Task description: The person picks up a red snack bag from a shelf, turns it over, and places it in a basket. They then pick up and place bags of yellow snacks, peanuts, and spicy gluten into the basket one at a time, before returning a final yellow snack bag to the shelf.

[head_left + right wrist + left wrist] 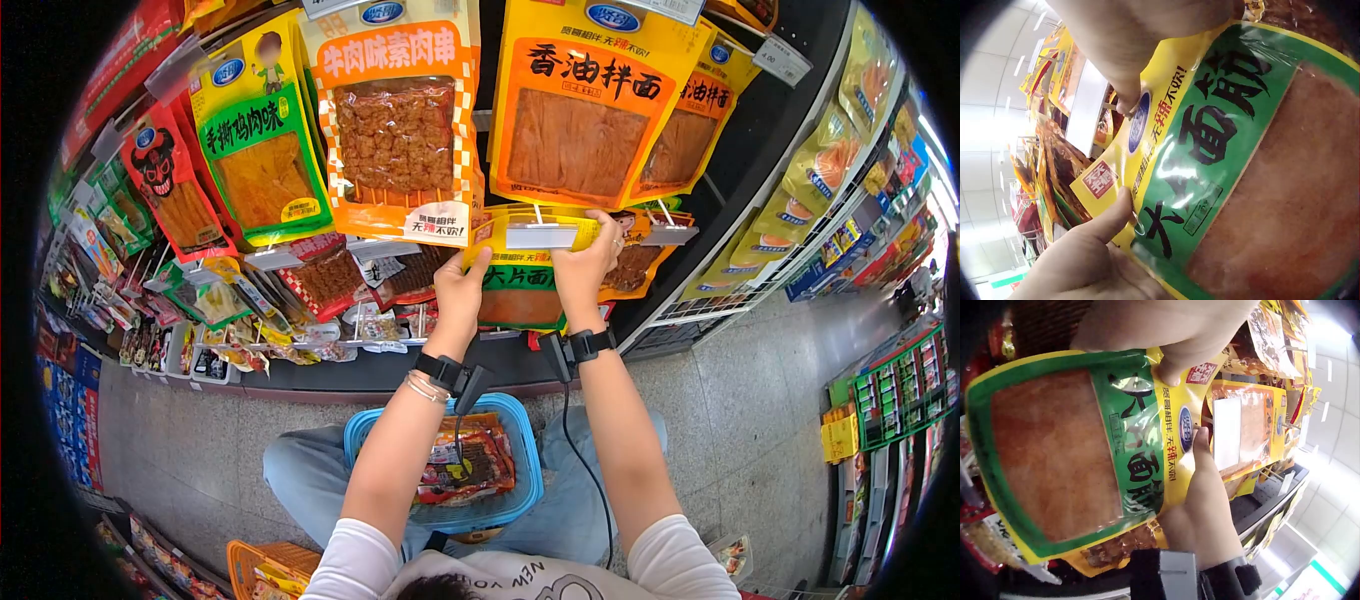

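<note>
A flat yellow-and-green snack packet (522,280) with a brown filling in its clear window hangs at the shelf front, between both hands. My left hand (460,298) pinches its yellow top at the left side, thumb in front. At the right side, my right hand (590,262) grips the same yellow top. The left wrist view shows the whole packet (1060,456) front, with the left hand (1166,328) above and the right hand (1194,512) below. A white price tag (540,236) on a hook overlaps the packet's top in the head view.
Large packets hang above, among them an orange one (395,140) and a yellow-orange one (590,100). A blue basket (535,470) holding packets sits between the person's knees. An orange basket (240,565) stands at lower left. More shelving (880,400) lines the right.
</note>
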The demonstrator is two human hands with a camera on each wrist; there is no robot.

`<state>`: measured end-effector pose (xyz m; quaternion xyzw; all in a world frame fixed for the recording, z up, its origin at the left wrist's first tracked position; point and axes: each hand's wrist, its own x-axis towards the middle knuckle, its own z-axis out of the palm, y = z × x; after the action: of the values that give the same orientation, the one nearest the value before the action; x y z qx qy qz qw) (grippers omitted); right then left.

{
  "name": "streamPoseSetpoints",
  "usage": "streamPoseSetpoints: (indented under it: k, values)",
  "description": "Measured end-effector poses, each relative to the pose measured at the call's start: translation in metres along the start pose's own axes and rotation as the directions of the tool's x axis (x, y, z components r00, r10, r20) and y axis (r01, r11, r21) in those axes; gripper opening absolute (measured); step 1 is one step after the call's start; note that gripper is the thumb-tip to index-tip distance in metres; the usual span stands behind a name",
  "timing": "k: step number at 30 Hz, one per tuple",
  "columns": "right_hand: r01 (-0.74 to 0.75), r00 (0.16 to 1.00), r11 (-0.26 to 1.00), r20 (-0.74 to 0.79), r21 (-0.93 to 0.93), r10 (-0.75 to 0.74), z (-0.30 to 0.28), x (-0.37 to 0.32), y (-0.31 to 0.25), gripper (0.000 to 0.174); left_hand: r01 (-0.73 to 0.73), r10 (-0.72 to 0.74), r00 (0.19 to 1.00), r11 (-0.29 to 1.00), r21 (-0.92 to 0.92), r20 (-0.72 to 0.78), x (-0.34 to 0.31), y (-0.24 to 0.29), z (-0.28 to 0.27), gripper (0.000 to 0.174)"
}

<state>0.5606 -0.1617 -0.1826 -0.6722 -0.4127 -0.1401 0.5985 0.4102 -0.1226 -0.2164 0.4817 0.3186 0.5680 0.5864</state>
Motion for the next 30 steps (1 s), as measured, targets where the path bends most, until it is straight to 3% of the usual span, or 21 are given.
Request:
streamPoseSetpoints:
  k: [7,10,13,15,16,19,20,21,22,25,27,28,30]
  values:
    - [0.016,0.995,1.0,-0.099,0.008,-0.015,0.004,-0.004,0.011,0.065,0.02,-0.021,0.999,0.999,-0.027,-0.049,0.01,-0.006,0.006,0.028]
    - [0.08,0.987,0.997,-0.141,-0.011,-0.081,-0.003,-0.012,0.009,0.067,-0.022,0.019,0.996,0.999,-0.036,-0.087,0.011,-0.008,0.007,0.022]
    - [0.102,0.985,0.995,-0.138,-0.005,-0.101,-0.012,-0.025,0.007,0.067,-0.051,0.059,0.992,0.996,0.076,-0.107,0.013,-0.016,-0.009,0.017]
    - [0.108,0.988,0.994,-0.116,0.018,-0.105,-0.015,-0.036,0.011,0.067,-0.12,0.122,0.977,0.993,0.017,-0.175,0.005,-0.02,-0.018,0.017]
    - [0.113,0.979,0.994,-0.174,0.007,-0.111,-0.015,-0.043,0.011,0.053,-0.133,0.139,0.968,0.99,0.04,-0.207,-0.001,-0.021,-0.025,0.016]
    - [-0.231,0.972,0.938,0.107,0.258,0.21,-0.017,-0.079,0.015,0.033,-0.111,0.147,0.952,0.983,0.145,-0.269,-0.024,-0.02,-0.056,0.014]
    - [-0.224,0.974,0.935,0.107,0.277,0.201,-0.013,-0.095,0.016,0.021,-0.058,0.086,0.957,0.992,0.108,-0.276,-0.038,-0.02,-0.067,0.014]
    - [-0.278,0.958,0.855,0.197,0.438,0.21,-0.006,-0.117,0.026,0.019,-0.009,0.028,0.959,0.998,0.068,-0.282,-0.053,-0.021,-0.078,0.013]
    - [-0.343,0.93,0.837,0.28,0.426,0.239,-0.007,-0.137,0.021,0.018,-0.028,0.062,0.953,0.993,0.118,-0.296,-0.067,-0.028,-0.089,0.01]
    - [-0.487,0.815,0.808,0.505,0.333,0.284,0.0,-0.212,0.022,0.016,0.077,-0.019,0.968,0.972,0.223,-0.251,-0.111,-0.078,-0.145,0.012]
    - [-0.47,0.736,0.848,0.639,0.245,0.223,-0.002,-0.256,0.022,0.016,0.186,-0.115,0.952,0.953,0.238,-0.282,-0.145,-0.106,-0.172,0.011]
    - [-0.486,0.654,0.861,0.716,0.151,0.245,-0.003,-0.277,0.026,0.017,0.169,-0.07,0.96,0.916,0.365,-0.271,-0.162,-0.125,-0.189,0.007]
    - [-0.495,0.48,0.868,0.817,-0.048,0.319,-0.003,-0.32,0.041,0.02,0.395,-0.276,0.882,0.875,0.28,-0.382,-0.195,-0.155,-0.213,0.008]
